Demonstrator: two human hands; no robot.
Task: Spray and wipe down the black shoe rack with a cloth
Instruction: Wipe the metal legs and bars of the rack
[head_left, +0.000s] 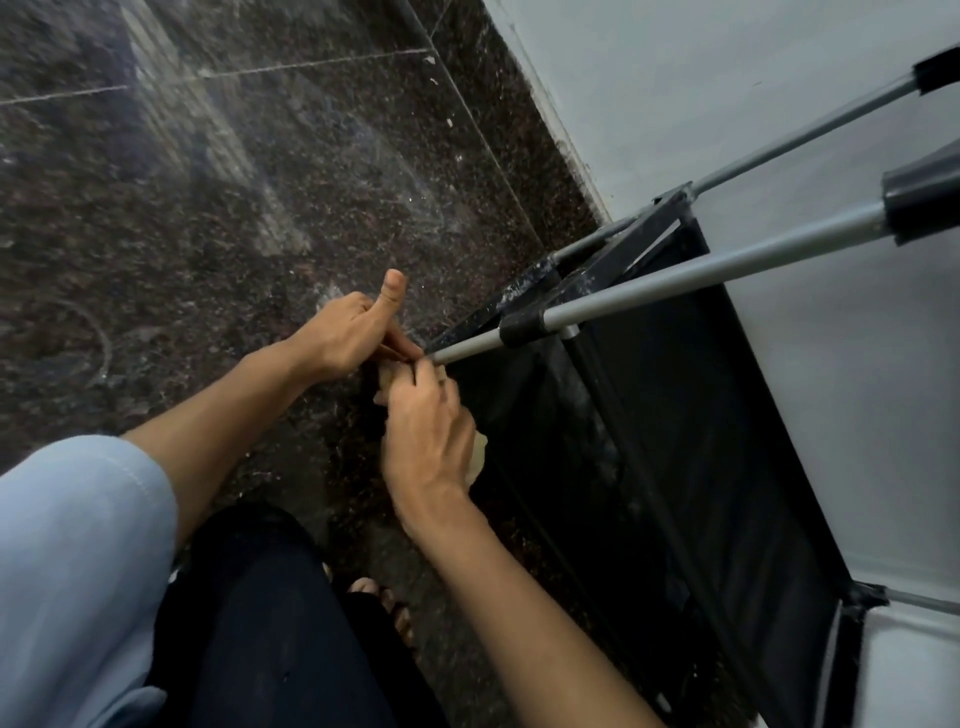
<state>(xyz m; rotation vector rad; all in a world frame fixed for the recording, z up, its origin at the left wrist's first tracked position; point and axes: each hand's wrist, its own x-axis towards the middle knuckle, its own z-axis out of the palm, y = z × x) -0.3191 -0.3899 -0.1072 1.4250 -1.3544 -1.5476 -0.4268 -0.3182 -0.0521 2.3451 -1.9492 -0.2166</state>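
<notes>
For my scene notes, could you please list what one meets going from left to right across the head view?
Light blue sleeve → left hand → right hand, holding a pale cloth → black shoe rack → grey wall.

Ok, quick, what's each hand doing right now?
Left hand: fingers curled at the grey pole end, thumb up.
Right hand: gripping a cloth.

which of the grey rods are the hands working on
The lower grey rod: its near end meets both hands. The upper rod runs untouched nearer the wall.
</notes>
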